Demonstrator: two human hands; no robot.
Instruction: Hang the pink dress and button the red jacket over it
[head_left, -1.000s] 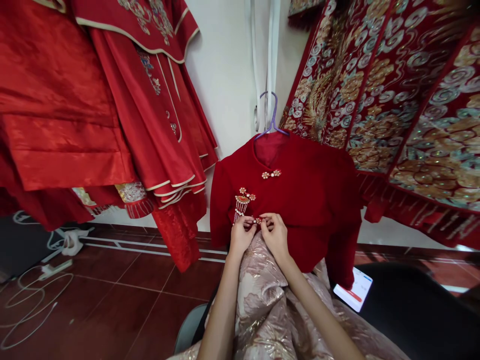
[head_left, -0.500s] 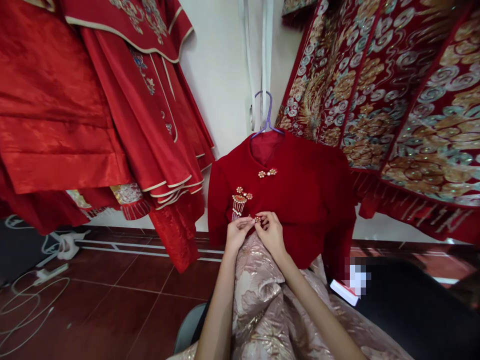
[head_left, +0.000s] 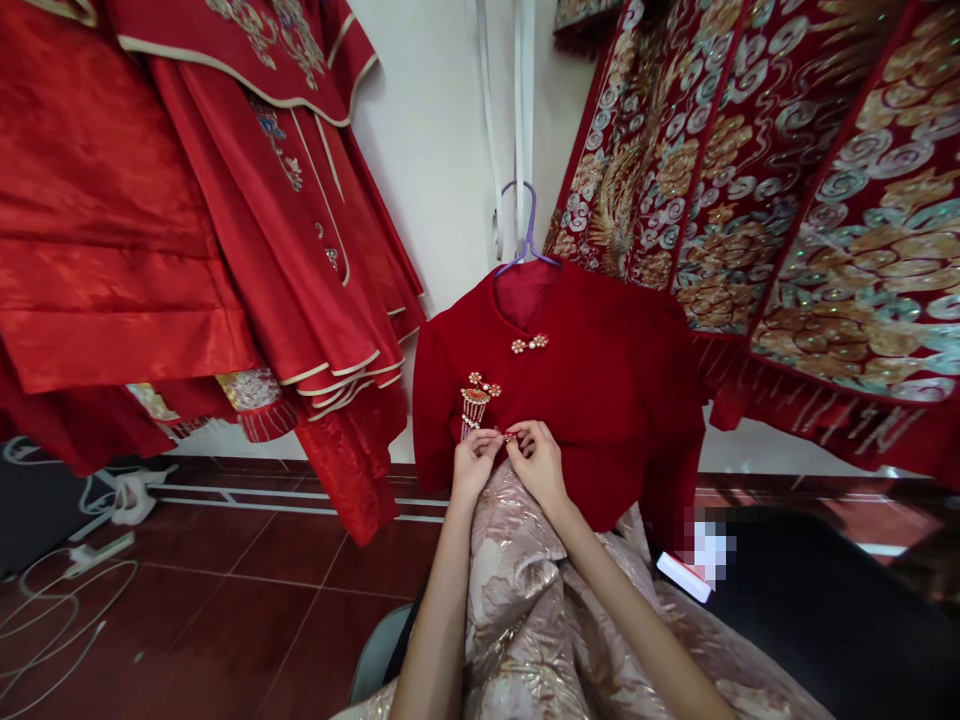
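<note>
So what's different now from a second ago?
Very little: everything slid slightly left in the view, probably because the head turned. No new grab or letting go shows. The left hand and right hand stayed at the lower clasp of the red jacket.

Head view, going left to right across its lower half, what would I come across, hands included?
White power strip → grey curved edge → left hand → right hand → phone.
</note>
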